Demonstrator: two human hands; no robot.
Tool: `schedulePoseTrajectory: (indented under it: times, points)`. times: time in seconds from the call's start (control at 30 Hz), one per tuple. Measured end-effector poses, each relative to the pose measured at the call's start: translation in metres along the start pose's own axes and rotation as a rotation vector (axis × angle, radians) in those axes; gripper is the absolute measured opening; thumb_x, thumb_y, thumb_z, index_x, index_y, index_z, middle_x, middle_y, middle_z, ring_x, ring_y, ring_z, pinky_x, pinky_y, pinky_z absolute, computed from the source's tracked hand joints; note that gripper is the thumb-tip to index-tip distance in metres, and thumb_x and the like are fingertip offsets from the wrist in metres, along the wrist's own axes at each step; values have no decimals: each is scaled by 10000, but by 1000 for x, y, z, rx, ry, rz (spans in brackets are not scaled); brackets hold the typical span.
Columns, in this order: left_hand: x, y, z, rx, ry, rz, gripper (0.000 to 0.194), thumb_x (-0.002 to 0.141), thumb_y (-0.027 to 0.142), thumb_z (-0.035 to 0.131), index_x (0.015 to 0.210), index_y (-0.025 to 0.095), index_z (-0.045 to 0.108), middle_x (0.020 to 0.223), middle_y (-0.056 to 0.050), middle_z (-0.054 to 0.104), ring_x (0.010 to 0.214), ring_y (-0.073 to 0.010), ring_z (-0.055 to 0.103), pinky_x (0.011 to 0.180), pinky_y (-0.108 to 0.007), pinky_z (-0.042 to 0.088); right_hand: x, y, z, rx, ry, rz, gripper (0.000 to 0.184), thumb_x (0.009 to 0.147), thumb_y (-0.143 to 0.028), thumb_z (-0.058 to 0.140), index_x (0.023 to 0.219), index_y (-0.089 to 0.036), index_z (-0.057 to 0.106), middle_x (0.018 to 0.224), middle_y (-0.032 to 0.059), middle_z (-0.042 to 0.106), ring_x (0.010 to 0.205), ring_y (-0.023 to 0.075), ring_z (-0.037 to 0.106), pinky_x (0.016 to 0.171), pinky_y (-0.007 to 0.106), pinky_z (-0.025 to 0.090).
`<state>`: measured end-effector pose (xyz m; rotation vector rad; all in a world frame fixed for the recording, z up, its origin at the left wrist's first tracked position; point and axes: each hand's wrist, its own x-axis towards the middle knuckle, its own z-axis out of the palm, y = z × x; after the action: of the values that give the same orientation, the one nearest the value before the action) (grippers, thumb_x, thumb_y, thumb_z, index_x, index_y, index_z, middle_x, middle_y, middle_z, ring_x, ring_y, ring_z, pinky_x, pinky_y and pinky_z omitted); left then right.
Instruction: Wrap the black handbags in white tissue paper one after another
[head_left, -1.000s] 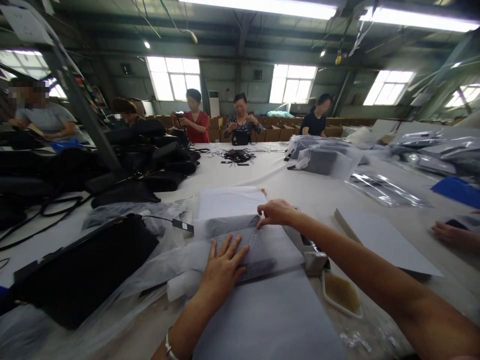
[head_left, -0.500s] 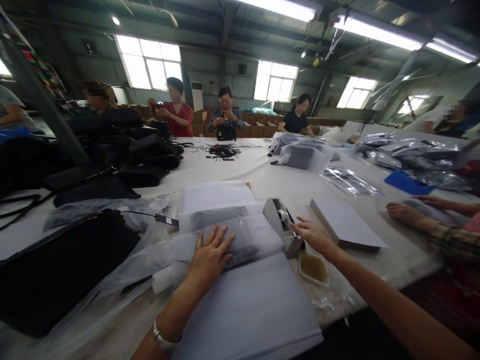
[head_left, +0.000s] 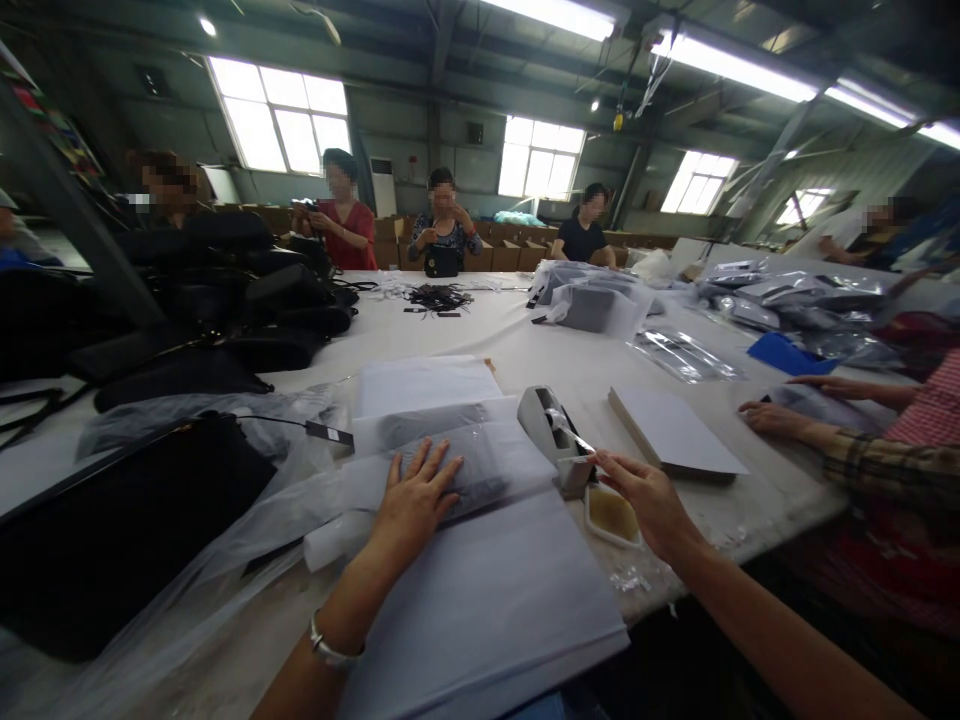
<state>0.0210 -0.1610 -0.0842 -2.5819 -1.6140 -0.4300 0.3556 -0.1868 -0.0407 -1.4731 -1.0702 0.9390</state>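
Observation:
My left hand (head_left: 414, 497) lies flat with fingers spread on a dark item wrapped in white tissue paper (head_left: 487, 470), holding it down on the table. My right hand (head_left: 646, 492) is at the front of a white tape dispenser (head_left: 551, 432), fingers pinched on the end of a clear strip of tape (head_left: 577, 441) drawn from it. A stack of white tissue sheets (head_left: 487, 600) lies under the wrapped item toward me.
A black bag in clear plastic (head_left: 127, 520) lies at my left; more black bags (head_left: 247, 300) are piled behind it. A small tray with a yellow sponge (head_left: 611, 515) sits by the dispenser, a white sheet pad (head_left: 671, 432) beyond. A co-worker's hands (head_left: 772, 415) rest at right; several people sit at the far end.
My right hand left the wrapped item, went right to the tape dispenser and took hold of the tape end. My left hand stayed pressed on the wrapping. The view swung right.

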Motion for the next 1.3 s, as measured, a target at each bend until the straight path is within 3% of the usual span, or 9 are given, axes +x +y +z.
schedulePoseTrajectory:
  times: [0.17, 0.27, 0.43, 0.6, 0.7, 0.8, 0.93, 1.07, 1.3]
  points:
    - [0, 0, 0, -11, 0, 3, 482, 947, 312, 530, 1423, 317, 455, 1563, -44, 353, 1465, -301, 255, 1138, -634, 237, -10, 18, -9, 72, -130, 260, 423, 696, -574, 774, 850, -180, 765, 902, 111, 744, 799, 220, 697, 703, 323, 569]
    - [0, 0, -1, -11, -1, 2, 484, 946, 319, 534, 1423, 318, 454, 1563, -38, 353, 1466, -301, 253, 1135, -636, 245, 0, 28, -14, -21, -193, 218, 422, 663, -572, 789, 774, -167, 744, 709, 52, 694, 581, 143, 602, 552, 263, 492]
    - [0, 1, -4, -8, -12, -4, 484, 946, 326, 538, 1423, 321, 455, 1565, -27, 347, 1464, -300, 258, 1137, -632, 250, 25, 30, -23, -574, -146, -45, 352, 734, -547, 666, 695, -205, 739, 609, 23, 671, 536, 166, 567, 542, 292, 427]
    - [1, 1, -6, -16, -26, -7, 490, 949, 320, 537, 1430, 320, 445, 1571, -24, 328, 1466, -301, 252, 1139, -632, 244, 28, 22, -47, -1042, -120, -465, 257, 870, -348, 516, 863, -270, 761, 842, 56, 745, 762, 237, 664, 679, 330, 473]
    - [2, 0, -7, -43, -17, -13, 526, 946, 306, 538, 1456, 314, 405, 1560, -35, 351, 1464, -295, 261, 1138, -617, 257, 25, 3, -58, -1179, -222, -679, 335, 881, -189, 459, 1041, -280, 739, 984, 69, 740, 876, 236, 665, 745, 329, 491]
    - [4, -4, -10, -90, -5, -18, 551, 945, 312, 539, 1471, 293, 378, 1548, -48, 374, 1455, -288, 286, 1131, -605, 286, 28, -24, -51, -1230, -391, -827, 386, 912, -139, 425, 1129, -277, 713, 1047, 64, 735, 952, 223, 654, 802, 324, 492]
    - [6, -11, -17, -215, 57, -51, 503, 961, 288, 499, 1455, 252, 411, 1549, -74, 377, 1398, -263, 401, 1121, -534, 360, 38, -55, -12, -1205, -551, -1055, 331, 985, -215, 412, 1119, -264, 710, 976, 59, 740, 890, 186, 651, 760, 291, 484]
    - [6, -26, -19, -425, 154, -184, 480, 959, 151, 417, 1434, 210, 449, 1548, -87, 382, 1338, -233, 486, 1095, -412, 432, 48, -75, 55, -1074, -682, -1318, 230, 977, -301, 501, 1011, -217, 712, 841, 51, 709, 764, 156, 625, 672, 266, 440]
    - [5, -59, -8, -719, 317, -276, 556, 862, 52, 474, 1406, 168, 484, 1529, -118, 406, 1398, -246, 404, 1088, -409, 462, 64, -93, 180, -909, -998, -1339, 273, 930, -400, 565, 769, -213, 682, 673, -2, 638, 621, 114, 566, 576, 235, 348]
